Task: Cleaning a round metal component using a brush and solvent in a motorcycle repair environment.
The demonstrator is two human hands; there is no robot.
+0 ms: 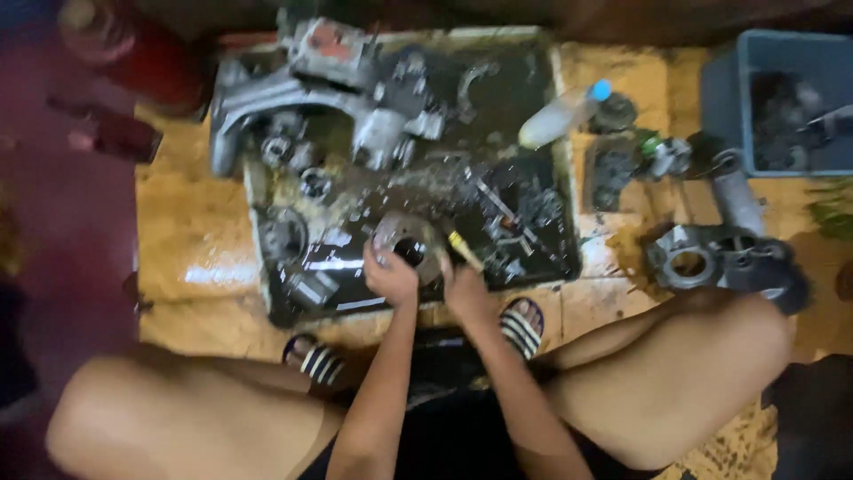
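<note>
My left hand (389, 277) grips a round grey metal engine part (407, 242) with a dark central hole, held just over the front of a shallow tray (569, 233) of black oily liquid. My right hand (462, 286) is right beside it, closed on a small brush with a yellow handle (464, 251) whose tip points at the part. Several greasy metal parts lie soaking in the tray, and a large grey engine casing (293, 98) rests across the tray's far left corner.
A plastic bottle with a blue cap (562, 114) lies at the tray's right edge. Right of it sit a ring-shaped metal housing (689, 260), a grey cylinder (739, 197) and a blue-grey bin (724, 98). A red cylinder (147, 53) stands far left. My knees and sandalled feet flank the tray's front.
</note>
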